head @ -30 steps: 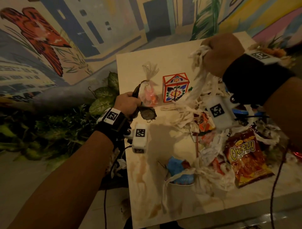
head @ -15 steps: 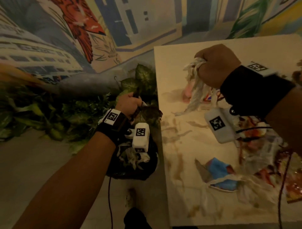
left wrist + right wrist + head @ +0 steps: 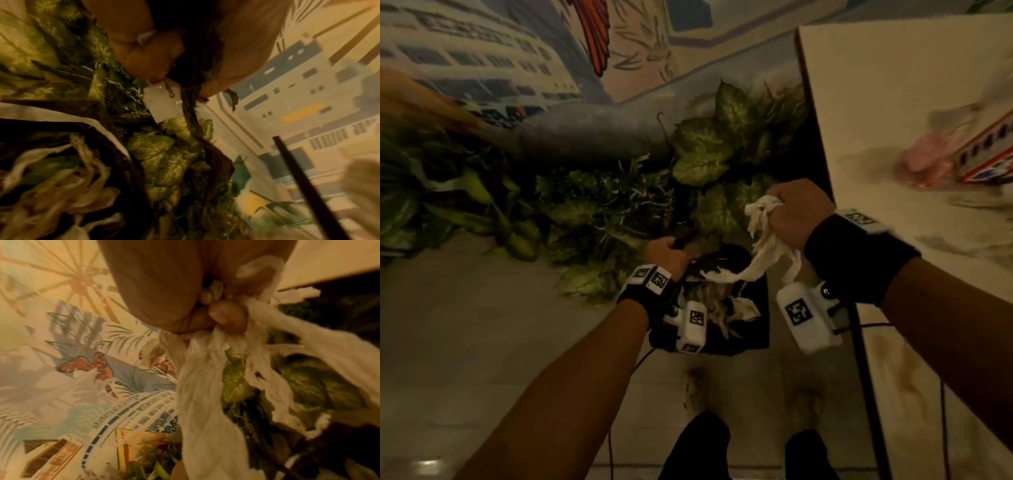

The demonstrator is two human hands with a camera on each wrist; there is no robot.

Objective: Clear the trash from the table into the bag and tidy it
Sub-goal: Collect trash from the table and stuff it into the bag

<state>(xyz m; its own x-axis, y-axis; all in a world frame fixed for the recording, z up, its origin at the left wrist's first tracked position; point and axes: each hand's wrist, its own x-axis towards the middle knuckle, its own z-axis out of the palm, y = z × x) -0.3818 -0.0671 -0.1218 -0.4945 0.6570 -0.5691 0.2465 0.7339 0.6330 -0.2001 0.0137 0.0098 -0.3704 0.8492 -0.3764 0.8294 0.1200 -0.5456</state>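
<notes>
A black trash bag (image 3: 750, 339) hangs open beside the table's left edge, with crumpled white tissue inside (image 3: 51, 181). My left hand (image 3: 667, 251) grips the bag's bunched rim and holds it up; in the left wrist view the fingers (image 3: 144, 53) pinch the dark plastic and a small white label (image 3: 162, 100). My right hand (image 3: 796, 214) is fisted round a wad of white tissue strips (image 3: 763, 253) that dangle over the bag's mouth. The right wrist view shows the strips (image 3: 205, 394) trailing down from the curled fingers (image 3: 226, 316).
The pale table (image 3: 887, 102) fills the right side, with a pink bagged item (image 3: 928, 154) and a patterned box (image 3: 989, 154) at its right edge. Leafy plants (image 3: 705, 154) stand behind the bag against a painted mural wall. My feet (image 3: 698, 445) stand on the grey floor below.
My right hand has carried the tissue wad off the table, leftward and down, to above the bag. The view has swung left; the left hand keeps its grip on the bag.
</notes>
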